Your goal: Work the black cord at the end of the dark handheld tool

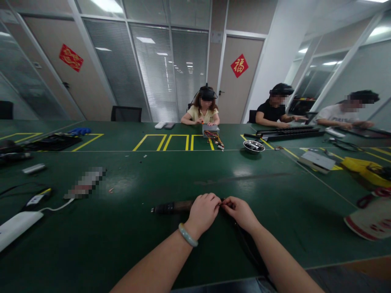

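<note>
A dark, slim tool with a black nose and brownish body, which looks like a corded electric screwdriver [172,207], lies on the green table, its tip to the left. My left hand [205,209], with a pale bangle on the wrist, is closed over its rear part. At that rear end my right hand [240,211] pinches with thumb and fingers, almost touching my left fingertips. What sits in that pinch is small and mostly hidden. A black cord [246,242] runs from beneath my right hand toward the table's near edge.
At left are a white power bank [20,228] with a cable, and a black tool [36,198]. A metal bowl [253,147] holds small parts farther off. To the right stand a white-and-red container [371,217] and a yellow item [363,167]. Three people sit across the table.
</note>
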